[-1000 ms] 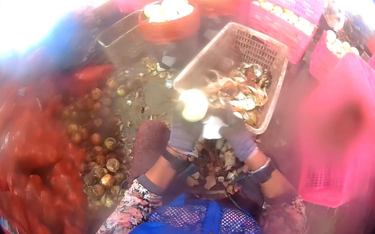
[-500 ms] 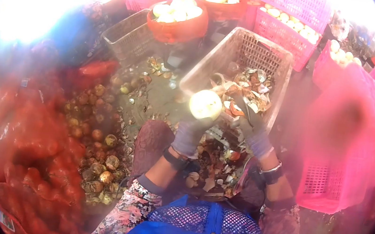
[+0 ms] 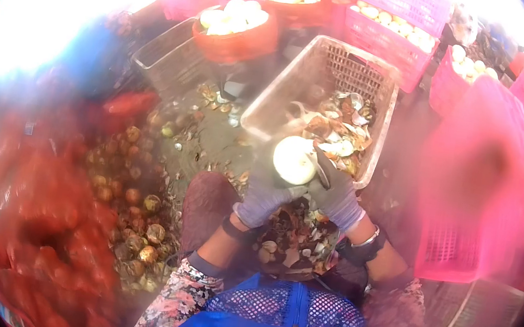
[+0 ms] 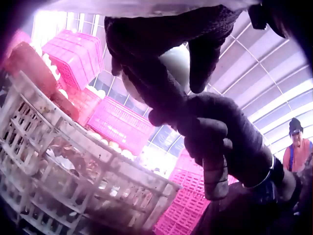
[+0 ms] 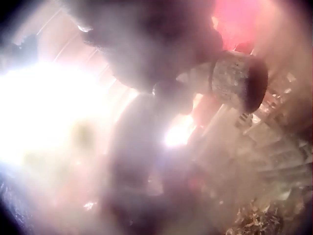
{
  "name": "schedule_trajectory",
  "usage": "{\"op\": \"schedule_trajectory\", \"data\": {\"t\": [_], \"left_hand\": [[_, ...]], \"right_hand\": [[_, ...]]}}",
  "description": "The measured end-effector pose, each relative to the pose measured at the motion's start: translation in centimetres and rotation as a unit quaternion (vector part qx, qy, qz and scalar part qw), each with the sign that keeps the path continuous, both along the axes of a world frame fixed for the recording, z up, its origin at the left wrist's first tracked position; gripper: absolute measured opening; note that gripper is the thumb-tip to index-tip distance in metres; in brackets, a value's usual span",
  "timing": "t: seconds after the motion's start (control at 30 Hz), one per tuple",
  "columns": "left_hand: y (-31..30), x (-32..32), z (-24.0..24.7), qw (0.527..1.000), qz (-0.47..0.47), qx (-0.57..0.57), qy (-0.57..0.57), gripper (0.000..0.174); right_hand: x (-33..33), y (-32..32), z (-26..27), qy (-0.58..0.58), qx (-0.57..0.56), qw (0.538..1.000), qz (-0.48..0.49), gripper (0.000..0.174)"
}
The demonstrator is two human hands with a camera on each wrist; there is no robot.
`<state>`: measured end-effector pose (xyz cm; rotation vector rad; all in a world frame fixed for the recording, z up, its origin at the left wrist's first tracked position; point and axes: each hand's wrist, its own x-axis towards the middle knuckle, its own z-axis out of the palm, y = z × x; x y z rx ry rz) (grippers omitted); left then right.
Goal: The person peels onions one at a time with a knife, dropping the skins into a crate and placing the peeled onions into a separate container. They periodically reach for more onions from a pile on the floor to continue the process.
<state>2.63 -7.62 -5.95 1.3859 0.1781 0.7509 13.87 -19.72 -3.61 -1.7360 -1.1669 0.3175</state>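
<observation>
In the head view a pale, peeled onion (image 3: 294, 160) sits in the gloved left hand (image 3: 264, 182), whose fingers curl round it. Against its right side is the gloved right hand (image 3: 341, 199), holding a small knife with a dark blade (image 3: 323, 170). The left wrist view shows the onion (image 4: 176, 66) partly hidden behind the fingers of the left hand (image 4: 161, 54). Below them the right hand (image 4: 215, 122) grips the knife's short, thick handle (image 4: 215, 178). That handle (image 5: 237, 82) also shows in the blurred right wrist view.
A pale crate (image 3: 381, 136) with peels stands just ahead. Unpeeled onions (image 3: 148, 253) and red net sacks (image 3: 49, 221) lie at left. Orange basins (image 3: 234, 46) of peeled onions are behind; pink crates (image 3: 455, 252) stand at right. Another person (image 4: 296, 147) shows in the left wrist view.
Half a second ago the hands were farther apart, with the onion higher and left. The onion has come slightly right and down, and the right hand with the knife now meets it.
</observation>
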Motion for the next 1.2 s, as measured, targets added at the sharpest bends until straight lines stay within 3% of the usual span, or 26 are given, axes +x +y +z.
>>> {"op": "schedule_trajectory", "data": {"t": [0.23, 0.27, 0.37, 0.43, 0.53, 0.73, 0.83, 0.93, 1.03, 1.07, 1.2], "left_hand": [[0.6, -0.3, 0.2, 0.996, -0.080, -0.032, 0.024, 0.101], [0.5, -0.3, 0.0, 0.996, -0.078, -0.045, 0.027, 0.100], [0.3, 0.0, -0.9, 0.996, -0.059, -0.063, 0.028, 0.097], [0.1, 0.1, -1.0, 0.998, -0.028, -0.049, 0.019, 0.094], [-0.5, 0.1, -0.2, 0.999, 0.019, -0.005, -0.026, 0.088], [-0.5, 0.5, -0.9, 0.933, 0.211, 0.292, -0.006, 0.080], [-0.7, 0.4, -1.3, 0.932, 0.187, 0.309, 0.034, 0.095], [-1.1, 0.6, -1.0, 0.919, 0.220, 0.327, 0.004, 0.080], [-1.6, 0.2, -1.3, 0.978, 0.110, 0.177, -0.017, 0.082], [-1.6, 0.3, -1.4, 0.978, 0.108, 0.178, -0.016, 0.083], [-1.3, 0.3, -2.1, 0.987, 0.079, 0.138, -0.030, 0.084]], "right_hand": [[0.6, -1.1, -0.7, 0.026, -0.024, 0.999, 0.030, 0.051], [0.5, -1.2, -0.5, 0.021, -0.036, 0.999, 0.031, 0.051], [0.7, -0.7, -1.9, -0.074, 0.075, 0.993, 0.043, 0.051], [0.8, -0.7, -2.5, -0.092, 0.045, 0.994, 0.024, 0.052], [0.6, -1.0, -2.6, -0.095, -0.006, 0.995, 0.015, 0.052], [0.4, -0.9, -2.5, -0.176, 0.002, 0.984, 0.025, 0.048], [0.3, -0.9, -2.7, -0.199, -0.052, 0.979, 0.000, 0.054], [0.9, -0.6, -2.6, -0.221, -0.095, 0.971, -0.008, 0.058], [0.7, -0.6, -0.8, -0.261, -0.192, 0.946, -0.017, 0.063], [0.6, -0.6, -0.2, -0.275, -0.236, 0.932, -0.022, 0.066], [1.9, -0.4, -2.2, -0.368, -0.118, 0.921, -0.039, 0.066]]}}
